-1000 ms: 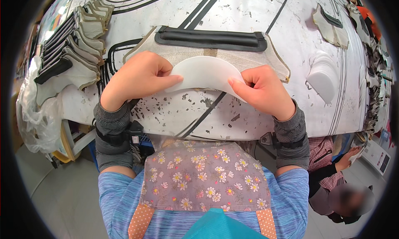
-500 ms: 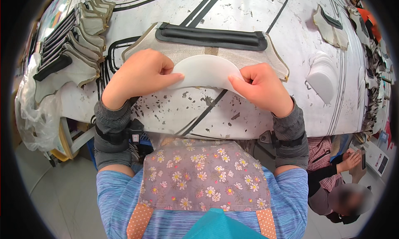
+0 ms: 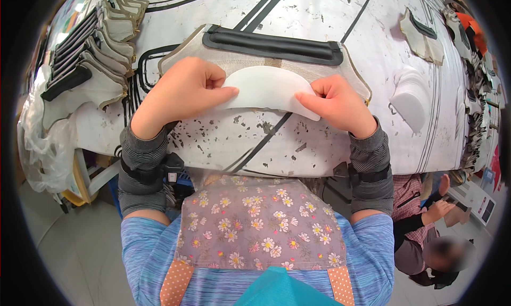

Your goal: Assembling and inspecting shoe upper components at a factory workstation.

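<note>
Between my hands is a white curved plastic sheet point(image 3: 269, 90), bowed like a visor. My left hand point(image 3: 186, 90) pinches its left end between thumb and fingers. Its right end is pinched by my right hand point(image 3: 340, 105). Just beyond it on the table lies a beige fabric piece point(image 3: 348, 74) with dark edging and a padded black strip point(image 3: 271, 46) along its far side. The white sheet overlaps the near part of that fabric, hiding some of it.
A row of similar beige pieces with black strips point(image 3: 96, 66) sits at the left, beside clear plastic film point(image 3: 45, 141). To the right are stacked white curved sheets point(image 3: 411, 98) and a smaller beige piece point(image 3: 422, 34). A co-worker's hand point(image 3: 439, 210) shows at lower right.
The white sheet has shifted slightly away from me and its curve looks flatter. Both hands keep their pinch. The co-worker's hands have moved apart.
</note>
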Demonstrator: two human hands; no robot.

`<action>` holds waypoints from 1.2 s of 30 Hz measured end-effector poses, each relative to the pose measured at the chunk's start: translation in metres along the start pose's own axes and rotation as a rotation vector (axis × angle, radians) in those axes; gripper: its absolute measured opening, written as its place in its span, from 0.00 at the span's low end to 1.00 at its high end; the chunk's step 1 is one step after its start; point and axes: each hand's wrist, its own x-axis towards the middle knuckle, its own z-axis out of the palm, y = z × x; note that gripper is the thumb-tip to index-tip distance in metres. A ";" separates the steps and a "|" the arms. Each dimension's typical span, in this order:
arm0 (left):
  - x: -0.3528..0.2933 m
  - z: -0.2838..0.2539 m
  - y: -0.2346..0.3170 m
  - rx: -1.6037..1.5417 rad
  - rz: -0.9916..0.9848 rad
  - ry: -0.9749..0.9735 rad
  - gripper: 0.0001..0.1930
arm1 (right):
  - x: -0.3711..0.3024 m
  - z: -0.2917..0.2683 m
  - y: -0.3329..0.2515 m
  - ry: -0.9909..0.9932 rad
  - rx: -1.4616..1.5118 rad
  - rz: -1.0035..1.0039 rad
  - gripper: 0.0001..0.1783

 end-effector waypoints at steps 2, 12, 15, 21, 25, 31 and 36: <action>0.001 0.001 -0.001 -0.136 -0.072 -0.007 0.20 | 0.001 -0.003 0.001 -0.039 -0.018 0.006 0.23; 0.013 0.009 -0.012 -0.049 -0.031 0.088 0.20 | 0.002 -0.004 -0.002 -0.022 -0.037 0.001 0.23; 0.014 0.011 -0.011 -0.066 -0.026 0.112 0.20 | 0.001 -0.003 0.000 -0.015 -0.068 -0.022 0.22; 0.015 0.010 -0.011 -0.032 0.005 0.118 0.21 | -0.002 0.003 -0.003 0.086 -0.047 -0.054 0.23; 0.017 0.011 -0.011 -0.006 0.004 0.107 0.21 | 0.004 0.000 0.003 0.070 0.049 -0.006 0.23; 0.013 0.013 -0.006 -0.012 0.050 0.143 0.21 | 0.005 0.003 0.002 0.115 -0.038 -0.066 0.21; 0.010 0.014 -0.001 -0.034 0.062 0.166 0.21 | 0.004 0.004 -0.001 0.101 0.042 0.004 0.18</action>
